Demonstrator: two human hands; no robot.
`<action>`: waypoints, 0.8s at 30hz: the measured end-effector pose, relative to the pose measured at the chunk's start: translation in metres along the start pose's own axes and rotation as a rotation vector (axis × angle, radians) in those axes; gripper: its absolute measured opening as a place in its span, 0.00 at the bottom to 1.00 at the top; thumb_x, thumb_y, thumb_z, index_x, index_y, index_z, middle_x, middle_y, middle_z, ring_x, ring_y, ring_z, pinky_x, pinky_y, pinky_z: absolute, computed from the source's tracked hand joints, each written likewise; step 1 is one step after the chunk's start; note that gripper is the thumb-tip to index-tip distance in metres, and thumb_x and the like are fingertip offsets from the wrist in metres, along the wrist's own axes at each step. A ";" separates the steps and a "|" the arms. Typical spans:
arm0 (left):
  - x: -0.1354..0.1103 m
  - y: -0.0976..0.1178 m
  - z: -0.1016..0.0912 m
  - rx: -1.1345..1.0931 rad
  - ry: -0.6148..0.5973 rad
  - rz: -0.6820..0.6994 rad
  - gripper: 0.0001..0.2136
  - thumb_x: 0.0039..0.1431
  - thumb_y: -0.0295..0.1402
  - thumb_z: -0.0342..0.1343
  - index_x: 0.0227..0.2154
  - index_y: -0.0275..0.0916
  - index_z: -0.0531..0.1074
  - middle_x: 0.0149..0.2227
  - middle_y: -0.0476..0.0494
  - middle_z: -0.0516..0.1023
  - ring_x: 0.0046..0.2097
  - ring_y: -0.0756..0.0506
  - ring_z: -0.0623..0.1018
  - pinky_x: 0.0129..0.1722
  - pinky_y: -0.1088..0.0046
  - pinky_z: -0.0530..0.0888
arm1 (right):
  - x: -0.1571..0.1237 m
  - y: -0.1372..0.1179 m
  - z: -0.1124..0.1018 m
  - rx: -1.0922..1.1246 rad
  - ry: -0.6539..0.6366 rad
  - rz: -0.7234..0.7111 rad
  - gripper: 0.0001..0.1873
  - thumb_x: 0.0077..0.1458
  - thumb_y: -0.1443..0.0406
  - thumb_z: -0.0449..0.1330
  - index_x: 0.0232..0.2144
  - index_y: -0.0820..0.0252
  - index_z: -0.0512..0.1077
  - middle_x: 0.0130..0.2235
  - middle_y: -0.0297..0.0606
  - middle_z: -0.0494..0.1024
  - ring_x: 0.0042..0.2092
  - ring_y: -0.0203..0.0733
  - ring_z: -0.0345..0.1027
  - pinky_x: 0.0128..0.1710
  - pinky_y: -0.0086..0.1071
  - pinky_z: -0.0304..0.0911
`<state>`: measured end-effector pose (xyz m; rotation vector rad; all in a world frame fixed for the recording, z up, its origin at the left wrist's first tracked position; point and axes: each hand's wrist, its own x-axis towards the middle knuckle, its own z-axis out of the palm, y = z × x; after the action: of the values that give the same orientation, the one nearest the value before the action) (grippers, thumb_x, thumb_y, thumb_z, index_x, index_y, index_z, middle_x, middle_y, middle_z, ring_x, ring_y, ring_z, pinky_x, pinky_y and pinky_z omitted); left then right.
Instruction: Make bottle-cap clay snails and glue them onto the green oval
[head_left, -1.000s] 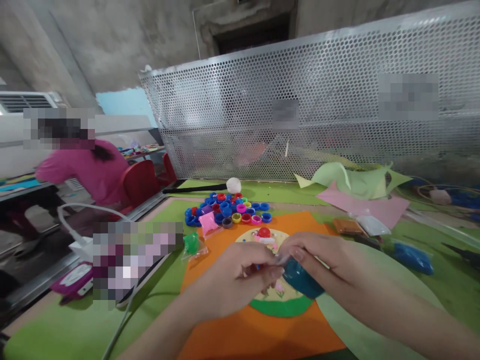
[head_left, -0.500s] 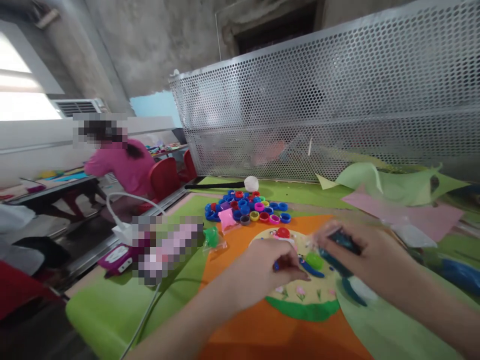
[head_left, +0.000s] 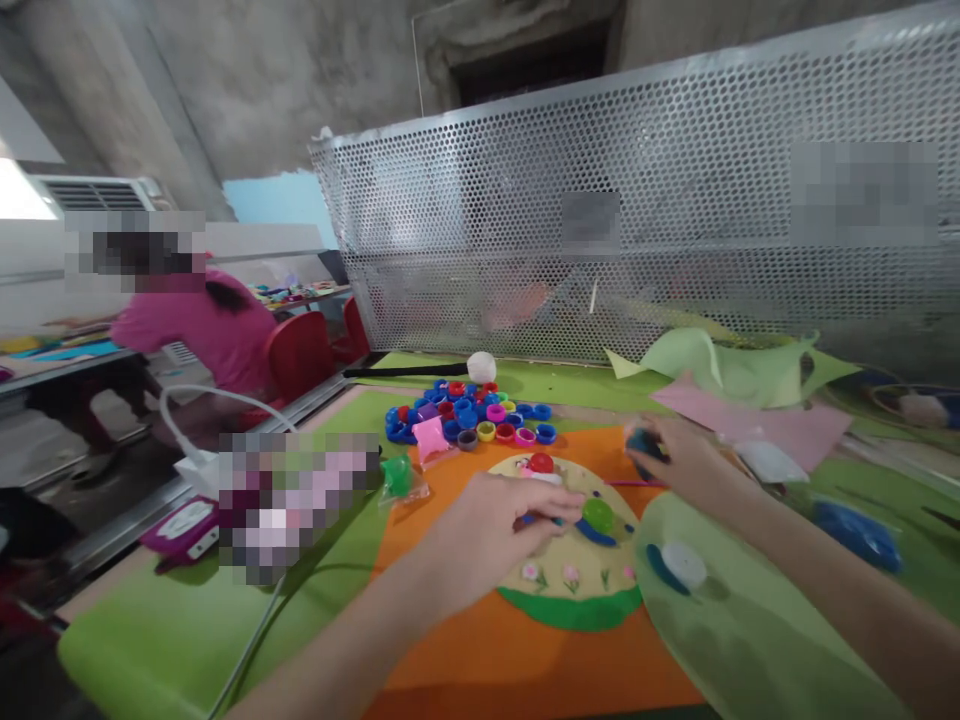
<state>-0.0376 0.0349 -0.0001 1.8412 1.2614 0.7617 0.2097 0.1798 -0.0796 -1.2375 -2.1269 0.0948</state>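
Observation:
My left hand (head_left: pixel 495 525) rests on the round cream craft disc (head_left: pixel 570 570), its fingers pinched on a small blue piece of clay (head_left: pixel 541 520). My right hand (head_left: pixel 675 462) reaches out past the disc's far right edge, closed round a dark blue lump of clay (head_left: pixel 641 445). On the disc sit a red bottle cap (head_left: pixel 541 463), a green cap (head_left: pixel 598 515) on a blue clay strip, and small pink flowers (head_left: pixel 571 574). The disc lies on an orange felt sheet (head_left: pixel 480 650).
A heap of coloured bottle caps (head_left: pixel 465 415) lies behind the disc. Pink (head_left: pixel 431 440) and green (head_left: pixel 397 475) clay bags lie at the left, a blue clay bag (head_left: pixel 855 530) at the right. A white cap (head_left: pixel 684 565) sits on pale green paper. A person in pink (head_left: pixel 195 335) sits far left. A perforated metal screen (head_left: pixel 637 220) stands behind.
My right hand has drawn away from my left and moved rightward and outward with the dark blue clay. My left hand has come down onto the disc with a small blue piece.

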 end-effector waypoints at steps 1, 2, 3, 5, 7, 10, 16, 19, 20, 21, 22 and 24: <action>0.000 0.001 0.000 -0.005 0.000 -0.004 0.13 0.55 0.22 0.54 0.40 0.41 0.77 0.44 0.46 0.80 0.41 0.46 0.79 0.38 0.74 0.72 | -0.001 0.000 0.003 -0.019 -0.023 -0.014 0.19 0.49 0.60 0.57 0.44 0.62 0.66 0.42 0.51 0.76 0.42 0.54 0.72 0.39 0.44 0.68; 0.000 0.001 0.000 -0.008 0.010 -0.007 0.11 0.55 0.25 0.56 0.39 0.41 0.78 0.42 0.46 0.81 0.40 0.46 0.80 0.36 0.75 0.72 | -0.002 -0.001 0.005 -0.038 -0.038 -0.020 0.22 0.49 0.61 0.57 0.46 0.64 0.65 0.45 0.54 0.75 0.45 0.57 0.71 0.41 0.47 0.67; -0.001 0.002 0.000 -0.008 0.025 -0.011 0.09 0.53 0.27 0.59 0.37 0.41 0.78 0.40 0.46 0.81 0.38 0.46 0.80 0.35 0.75 0.72 | -0.002 -0.003 0.005 -0.059 -0.044 -0.022 0.23 0.49 0.60 0.56 0.47 0.66 0.64 0.47 0.56 0.73 0.48 0.59 0.69 0.43 0.50 0.66; -0.002 0.004 0.000 0.007 0.058 -0.024 0.07 0.52 0.33 0.62 0.34 0.41 0.79 0.35 0.46 0.82 0.34 0.46 0.79 0.32 0.75 0.71 | -0.001 -0.011 -0.002 -0.098 -0.038 -0.025 0.24 0.51 0.59 0.55 0.49 0.66 0.63 0.48 0.59 0.72 0.50 0.63 0.66 0.45 0.55 0.63; -0.003 0.004 0.000 0.021 0.070 -0.017 0.06 0.53 0.35 0.61 0.33 0.40 0.80 0.31 0.45 0.82 0.31 0.46 0.78 0.31 0.74 0.71 | 0.000 -0.027 -0.013 -0.111 -0.046 -0.054 0.22 0.54 0.59 0.53 0.49 0.64 0.64 0.48 0.56 0.72 0.51 0.61 0.65 0.46 0.54 0.62; -0.003 0.003 0.000 -0.013 0.100 0.064 0.06 0.56 0.32 0.58 0.32 0.41 0.80 0.31 0.46 0.81 0.33 0.46 0.77 0.33 0.74 0.71 | -0.003 -0.064 -0.032 -0.069 -0.109 -0.160 0.17 0.58 0.59 0.51 0.47 0.60 0.66 0.47 0.46 0.74 0.49 0.50 0.68 0.48 0.45 0.64; 0.000 0.002 0.001 -0.439 0.198 0.053 0.06 0.52 0.32 0.61 0.33 0.40 0.78 0.35 0.46 0.76 0.26 0.52 0.73 0.26 0.75 0.72 | -0.030 -0.132 -0.054 0.014 -0.008 -0.451 0.13 0.58 0.64 0.53 0.45 0.61 0.68 0.43 0.42 0.76 0.44 0.46 0.70 0.40 0.40 0.69; -0.001 0.005 0.000 -0.587 0.174 -0.007 0.11 0.48 0.31 0.64 0.36 0.38 0.73 0.28 0.49 0.77 0.23 0.53 0.72 0.22 0.78 0.69 | -0.035 -0.146 -0.061 0.026 0.118 -0.461 0.09 0.59 0.64 0.53 0.39 0.62 0.70 0.37 0.41 0.78 0.38 0.43 0.73 0.35 0.37 0.70; -0.002 0.007 0.000 -0.621 0.166 -0.016 0.14 0.47 0.31 0.64 0.38 0.39 0.70 0.27 0.50 0.77 0.23 0.53 0.72 0.21 0.79 0.68 | -0.036 -0.149 -0.063 0.046 0.146 -0.460 0.08 0.60 0.64 0.53 0.37 0.61 0.70 0.36 0.39 0.79 0.37 0.42 0.73 0.34 0.35 0.70; -0.003 0.008 -0.001 -0.652 0.162 -0.020 0.17 0.46 0.30 0.65 0.39 0.39 0.68 0.26 0.51 0.77 0.23 0.53 0.73 0.21 0.80 0.67 | -0.036 -0.151 -0.065 0.068 0.167 -0.466 0.07 0.60 0.64 0.53 0.36 0.60 0.71 0.35 0.38 0.79 0.36 0.41 0.74 0.33 0.34 0.70; -0.004 0.010 -0.001 -0.681 0.159 -0.021 0.19 0.45 0.30 0.65 0.40 0.39 0.66 0.25 0.52 0.76 0.23 0.53 0.72 0.20 0.81 0.66 | -0.036 -0.152 -0.066 0.087 0.182 -0.482 0.07 0.60 0.65 0.53 0.36 0.59 0.71 0.35 0.37 0.79 0.36 0.40 0.74 0.34 0.33 0.70; -0.005 0.011 -0.001 -0.722 0.169 -0.018 0.21 0.43 0.29 0.66 0.40 0.38 0.64 0.24 0.53 0.75 0.22 0.53 0.71 0.21 0.81 0.66 | -0.037 -0.154 -0.068 0.111 0.195 -0.530 0.06 0.60 0.66 0.55 0.37 0.57 0.72 0.37 0.36 0.80 0.37 0.39 0.74 0.35 0.33 0.70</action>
<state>-0.0343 0.0281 0.0095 1.1932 0.9218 1.1933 0.1459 0.0481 0.0124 -0.5654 -2.1690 -0.1328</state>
